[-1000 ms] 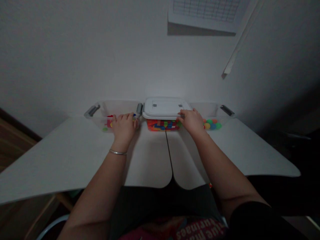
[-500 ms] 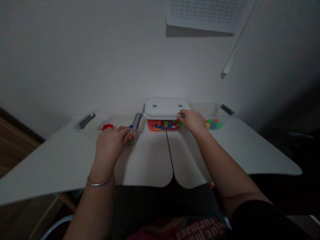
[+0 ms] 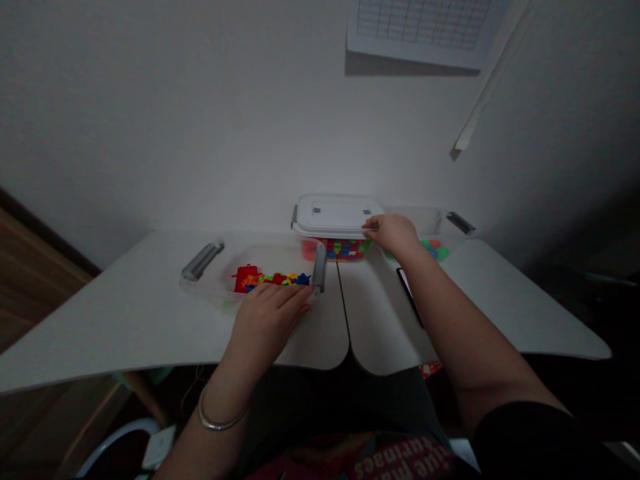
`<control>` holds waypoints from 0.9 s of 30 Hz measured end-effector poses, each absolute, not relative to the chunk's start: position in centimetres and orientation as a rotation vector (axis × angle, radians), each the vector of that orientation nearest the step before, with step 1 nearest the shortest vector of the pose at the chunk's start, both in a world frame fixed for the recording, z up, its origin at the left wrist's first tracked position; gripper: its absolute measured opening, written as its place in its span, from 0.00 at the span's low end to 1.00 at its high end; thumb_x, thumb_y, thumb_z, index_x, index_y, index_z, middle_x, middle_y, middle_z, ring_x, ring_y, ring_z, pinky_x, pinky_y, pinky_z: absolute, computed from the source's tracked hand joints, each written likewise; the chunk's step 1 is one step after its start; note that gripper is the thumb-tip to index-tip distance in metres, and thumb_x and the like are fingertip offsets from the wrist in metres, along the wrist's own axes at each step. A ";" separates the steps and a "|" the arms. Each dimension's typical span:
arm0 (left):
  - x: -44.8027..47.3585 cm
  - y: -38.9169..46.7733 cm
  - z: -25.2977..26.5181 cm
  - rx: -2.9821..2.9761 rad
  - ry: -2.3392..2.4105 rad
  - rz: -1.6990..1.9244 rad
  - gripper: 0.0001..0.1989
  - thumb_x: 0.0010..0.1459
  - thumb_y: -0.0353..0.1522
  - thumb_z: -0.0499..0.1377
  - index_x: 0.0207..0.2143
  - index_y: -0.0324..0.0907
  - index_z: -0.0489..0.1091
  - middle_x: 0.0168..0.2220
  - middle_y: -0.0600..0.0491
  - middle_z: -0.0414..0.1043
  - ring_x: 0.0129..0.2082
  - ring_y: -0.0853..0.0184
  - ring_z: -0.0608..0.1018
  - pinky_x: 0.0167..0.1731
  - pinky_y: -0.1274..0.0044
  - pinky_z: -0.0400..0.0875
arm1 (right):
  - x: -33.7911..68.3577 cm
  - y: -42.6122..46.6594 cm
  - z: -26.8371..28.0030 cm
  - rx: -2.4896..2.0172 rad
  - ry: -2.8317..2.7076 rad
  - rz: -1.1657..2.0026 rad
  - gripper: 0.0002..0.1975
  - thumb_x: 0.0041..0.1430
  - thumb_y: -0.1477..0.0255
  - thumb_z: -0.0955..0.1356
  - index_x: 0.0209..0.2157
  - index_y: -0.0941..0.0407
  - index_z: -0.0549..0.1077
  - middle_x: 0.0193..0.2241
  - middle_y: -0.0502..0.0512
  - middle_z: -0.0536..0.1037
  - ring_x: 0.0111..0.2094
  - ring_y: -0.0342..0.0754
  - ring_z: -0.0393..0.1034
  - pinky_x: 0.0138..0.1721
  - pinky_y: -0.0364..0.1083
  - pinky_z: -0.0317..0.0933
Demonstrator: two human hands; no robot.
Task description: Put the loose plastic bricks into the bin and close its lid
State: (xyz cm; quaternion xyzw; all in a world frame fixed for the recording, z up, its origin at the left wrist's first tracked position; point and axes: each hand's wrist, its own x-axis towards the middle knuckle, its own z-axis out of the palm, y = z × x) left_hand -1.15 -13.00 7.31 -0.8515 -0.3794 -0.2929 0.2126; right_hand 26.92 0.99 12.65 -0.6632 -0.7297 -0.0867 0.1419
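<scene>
My left hand (image 3: 273, 310) is closed over the near rim of an open clear plastic box (image 3: 205, 283) with grey end handles. Inside that box lie a red piece (image 3: 246, 277) and several small colourful plastic pieces (image 3: 280, 279). The fingers of my right hand (image 3: 393, 235) pinch the front right edge of a white lid (image 3: 335, 212). This lid sits on a clear box of colourful blocks (image 3: 343, 249) at the back middle, against the wall.
Behind my right wrist stands another open clear box (image 3: 415, 217) with coloured round pieces (image 3: 436, 250). A dark flat object, like a phone (image 3: 409, 293), lies partly under my right forearm. Two white tabletops (image 3: 310, 340) meet at a seam; a printed sheet (image 3: 420, 27) hangs on the wall.
The left box has come nearer and to the right along with my left hand, showing more of its contents. My right hand stays at the lid's edge. The phone-like object has come into view.
</scene>
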 end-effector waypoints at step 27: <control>9.1 -11.9 7.3 -2.422 -1.048 -0.641 0.17 0.65 0.27 0.55 0.55 0.34 0.69 0.35 0.47 0.77 0.34 0.62 0.78 0.32 0.71 0.72 | 27.7 0.8 11.0 -1.836 -2.025 -0.231 0.15 0.64 0.64 0.66 0.50 0.46 0.80 0.50 0.52 0.81 0.47 0.57 0.77 0.48 0.54 0.68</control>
